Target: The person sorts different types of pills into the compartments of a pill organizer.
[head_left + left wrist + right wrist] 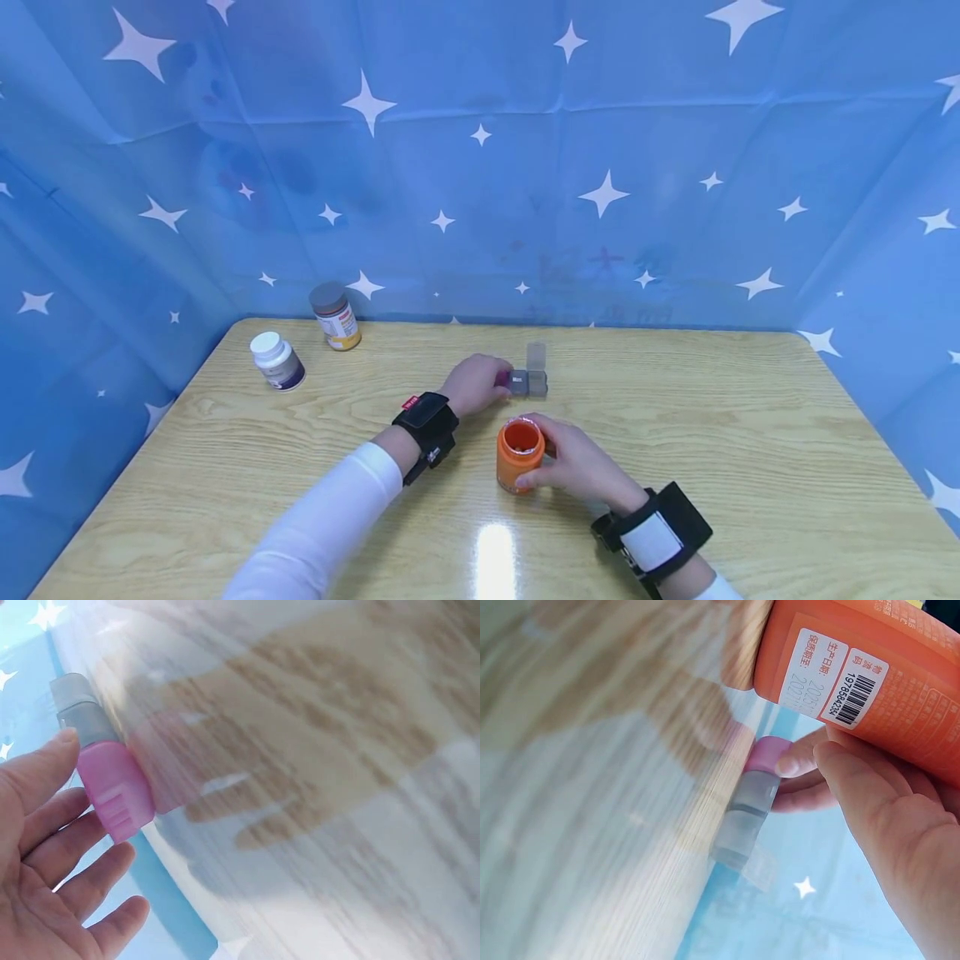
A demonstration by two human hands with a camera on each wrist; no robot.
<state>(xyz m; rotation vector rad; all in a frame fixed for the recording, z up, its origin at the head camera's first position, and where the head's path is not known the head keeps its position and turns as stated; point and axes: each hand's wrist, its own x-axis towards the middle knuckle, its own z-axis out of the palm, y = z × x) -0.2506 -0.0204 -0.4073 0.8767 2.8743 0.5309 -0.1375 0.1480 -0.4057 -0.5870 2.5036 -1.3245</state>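
My left hand [474, 383] holds a small pill organizer [519, 382] by its pink end, with thumb and fingers on either side. The organizer has a pink section [116, 787] and grey sections; the clear lid [536, 357] at its right end stands raised. Nearer to me, my right hand [579, 463] grips an orange pill bottle [510, 468] from the right. This bottle is upright, its mouth uncapped, and the inside looks orange. A white barcode label [832, 679] shows on its side in the right wrist view.
A white-capped bottle [277, 362] and a brown bottle with a dark cap [337, 317] stand at the back left of the wooden table [712, 400]. A blue curtain with white stars [480, 183] hangs behind the table's back edge.
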